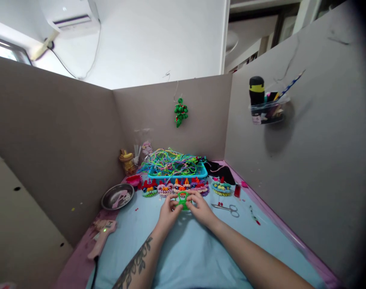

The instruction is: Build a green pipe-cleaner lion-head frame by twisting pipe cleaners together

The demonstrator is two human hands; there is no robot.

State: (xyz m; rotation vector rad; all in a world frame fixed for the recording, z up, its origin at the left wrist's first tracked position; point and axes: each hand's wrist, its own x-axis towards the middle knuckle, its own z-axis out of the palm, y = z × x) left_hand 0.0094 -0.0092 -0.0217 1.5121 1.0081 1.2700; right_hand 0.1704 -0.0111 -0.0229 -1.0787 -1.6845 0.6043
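Observation:
Between my two hands is a small bright green piece bent from fuzzy pipe cleaner, with openings in it. My left hand pinches its left side, thumb in front. On the other side my right hand grips it with thumb and fingers. Just beyond my fingers stands a row of colourful pipe-cleaner figures, among them an orange and red one, a pink one and a yellow and blue one. Scissors lie to the right of my right hand.
Behind the figures, a blue tray overflows with pipe cleaners. At left are a metal bowl and a pink glue gun with a lit green light and a cord. Grey partitions enclose the table; a clear bin hangs at right.

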